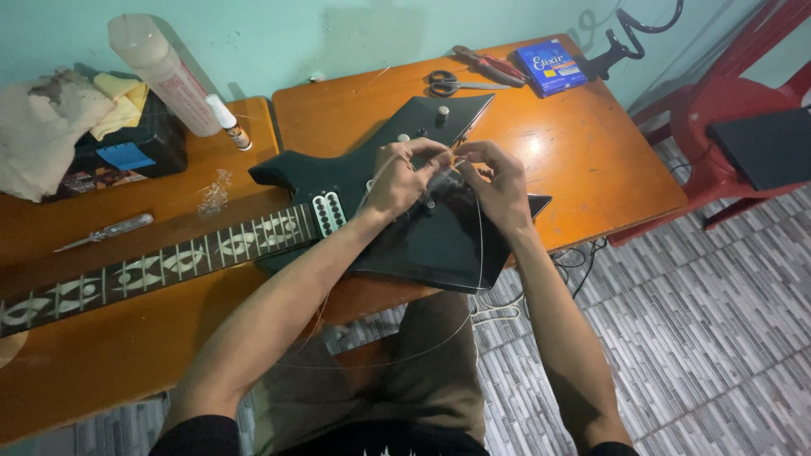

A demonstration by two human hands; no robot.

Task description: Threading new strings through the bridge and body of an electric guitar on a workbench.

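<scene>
The black electric guitar [422, 241] lay flat across two orange wooden tables [591, 152], its angular body toward the person and its inlaid neck [152, 268] running off to the left, so the body's face was open to both hands from above. The left hand [404, 179] and the right hand [498, 181] met over the middle of the body, just right of the white pickup [329, 213]. Both had their fingertips pinched together on a thin guitar string [480, 245], which ran from the pinch down across the body, over its near edge, and curled in a loose loop above the person's lap. Held between two close pinches, the wire looked kept taut and steady over a short span, probably for fine work near the bridge; the exact contact point was too small to make out.

Beyond the guitar's far tip lay scissors [448, 83], red-handled cutters [490, 64] and a blue string packet [551, 67]. Left of the body stood a white tube [165, 74] and a small bottle [229, 120], with a screwdriver [106, 231] above the neck and a rag [42, 131] on a dark box. A red plastic chair [726, 127] stood right of the tables. Nothing lay between the hands and the guitar body.
</scene>
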